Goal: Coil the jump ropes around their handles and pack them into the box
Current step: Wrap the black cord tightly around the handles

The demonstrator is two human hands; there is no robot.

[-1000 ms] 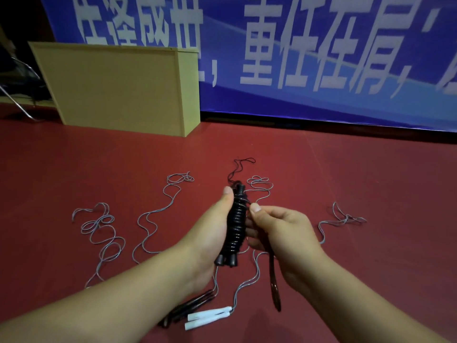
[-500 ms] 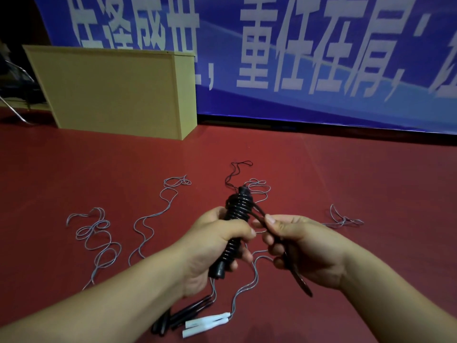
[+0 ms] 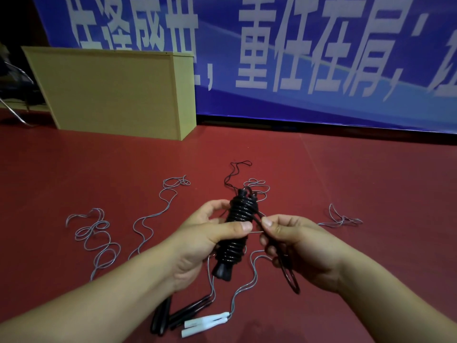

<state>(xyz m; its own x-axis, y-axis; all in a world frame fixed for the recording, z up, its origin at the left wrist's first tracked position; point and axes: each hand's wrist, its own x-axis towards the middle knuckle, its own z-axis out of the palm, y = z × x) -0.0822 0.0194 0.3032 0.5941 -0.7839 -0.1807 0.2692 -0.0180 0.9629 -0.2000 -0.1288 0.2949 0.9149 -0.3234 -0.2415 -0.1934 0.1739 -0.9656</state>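
Black jump rope (image 3: 238,226) nearly coiled on its paired handles, held above mid-floor. Left hand (image 3: 205,243) wraps the bundle; right hand (image 3: 296,246) pinches the loose tail. Grey ropes (image 3: 148,224) lie uncoiled on the floor (image 3: 371,194); box (image 3: 111,92) at far left edge. Most work remains

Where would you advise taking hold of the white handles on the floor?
Probably across the middle of the white handles, pinching both from above: they lie flat, side by side, with thin grey rope leaving their right ends, and black handles crowd their left.
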